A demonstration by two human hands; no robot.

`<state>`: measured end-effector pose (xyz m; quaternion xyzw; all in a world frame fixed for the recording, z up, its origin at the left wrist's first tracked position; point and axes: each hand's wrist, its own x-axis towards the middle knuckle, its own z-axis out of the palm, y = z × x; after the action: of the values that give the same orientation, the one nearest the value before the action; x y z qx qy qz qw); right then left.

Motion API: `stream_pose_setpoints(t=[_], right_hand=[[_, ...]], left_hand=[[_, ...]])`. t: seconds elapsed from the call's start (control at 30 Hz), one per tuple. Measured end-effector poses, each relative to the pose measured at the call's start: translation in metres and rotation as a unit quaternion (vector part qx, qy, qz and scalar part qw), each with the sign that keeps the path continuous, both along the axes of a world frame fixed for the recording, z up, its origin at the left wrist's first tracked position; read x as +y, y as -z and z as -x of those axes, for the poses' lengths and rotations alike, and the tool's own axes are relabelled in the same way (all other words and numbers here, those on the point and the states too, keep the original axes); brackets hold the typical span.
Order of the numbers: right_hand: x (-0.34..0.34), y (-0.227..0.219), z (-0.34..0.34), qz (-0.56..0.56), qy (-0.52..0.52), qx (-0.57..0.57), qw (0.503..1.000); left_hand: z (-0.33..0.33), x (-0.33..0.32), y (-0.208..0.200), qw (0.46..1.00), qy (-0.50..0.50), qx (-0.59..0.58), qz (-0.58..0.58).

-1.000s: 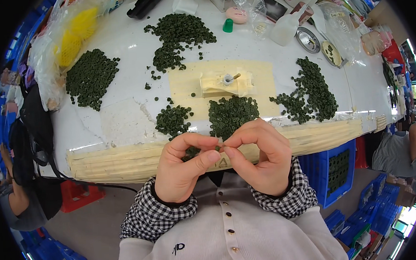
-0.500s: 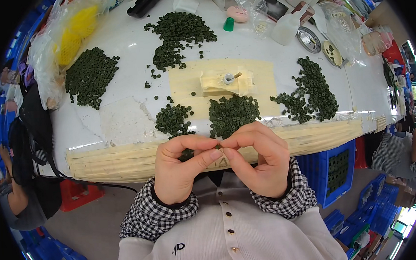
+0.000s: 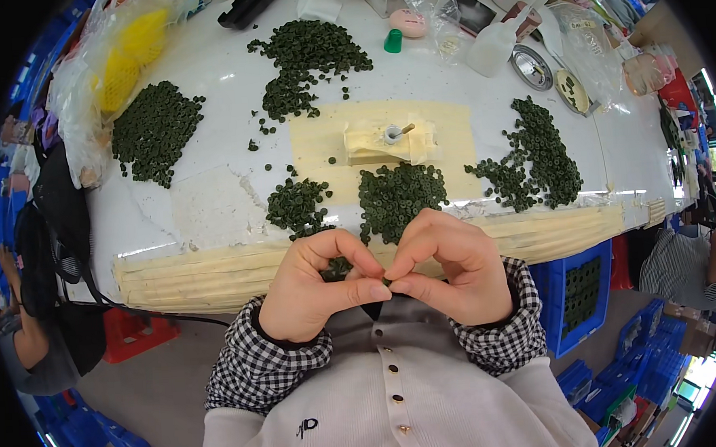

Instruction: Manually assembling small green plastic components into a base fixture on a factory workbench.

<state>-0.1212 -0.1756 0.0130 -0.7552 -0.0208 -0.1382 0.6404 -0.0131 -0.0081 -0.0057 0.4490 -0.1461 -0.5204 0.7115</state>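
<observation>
My left hand and my right hand meet in front of my chest, just over the table's near edge. Between their pinched fingertips is a small dark green piece, mostly hidden by the fingers. A pile of dark green ring-shaped pieces lies right beyond my fingers. Left of it is a looser heap, whose near end runs behind my left hand. Behind the middle pile, a taped block carries a metal tube and a thin upright pin.
More dark green heaps lie at far left, back centre and right. Tape-wrapped padding lines the near edge. A green cap, white bottle and round metal lid stand behind. A blue crate sits below right.
Both hands have drawn slightly nearer to my body, still pinched together. The thumbs have straightened, and the green piece between the fingertips shows a little more.
</observation>
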Motion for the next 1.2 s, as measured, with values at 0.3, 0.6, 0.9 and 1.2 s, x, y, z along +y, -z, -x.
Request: stream_pose_setpoints(t=[0.3, 0.6, 0.9, 1.2], right_hand=[[0.003, -0.007, 0.001, 0.149, 0.067, -0.050, 0.985], [0.006, -0.005, -0.002, 0.114, 0.070, -0.046, 0.990], [0.015, 0.006, -0.001, -0.075, 0.071, 0.040, 0.994], [0.022, 0.010, -0.004, -0.130, 0.068, 0.048, 0.988]], left_hand=[[0.000, 0.001, -0.014, 0.984, 0.004, -0.175, -0.025], [0.003, 0.003, -0.009, 0.978, -0.031, -0.201, -0.051], [0.006, 0.003, -0.012, 0.972, -0.063, -0.217, -0.063], [0.004, 0.006, -0.008, 0.964, -0.074, -0.247, -0.062]])
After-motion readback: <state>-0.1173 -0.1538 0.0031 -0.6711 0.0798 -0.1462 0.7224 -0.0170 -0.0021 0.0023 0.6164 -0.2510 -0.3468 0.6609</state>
